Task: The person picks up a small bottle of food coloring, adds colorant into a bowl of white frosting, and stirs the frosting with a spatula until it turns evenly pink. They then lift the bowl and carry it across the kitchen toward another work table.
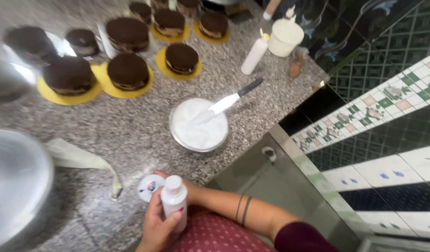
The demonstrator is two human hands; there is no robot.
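Note:
My left hand [155, 228] comes up from the bottom edge and grips a small white bottle [174, 201] with a rounded cap, held upright over the counter's front edge. My right hand [189, 189] reaches in from the right, mostly hidden behind the bottle. Its fingers close on a small round white lid [151, 186] with a dark mark in its middle. Two dark bands circle that forearm. Beyond the hands stands a glass bowl of white cream [198, 126] with a black-handled spatula [229, 100] resting in it.
Several round chocolate cakes on yellow boards [128, 71] fill the far side of the speckled granite counter [126, 135]. A white squeeze bottle [254, 55] and a white cup [285, 36] stand at the back right. A metal bowl [16, 186] and a pale crumpled strip [79, 158] lie at the left.

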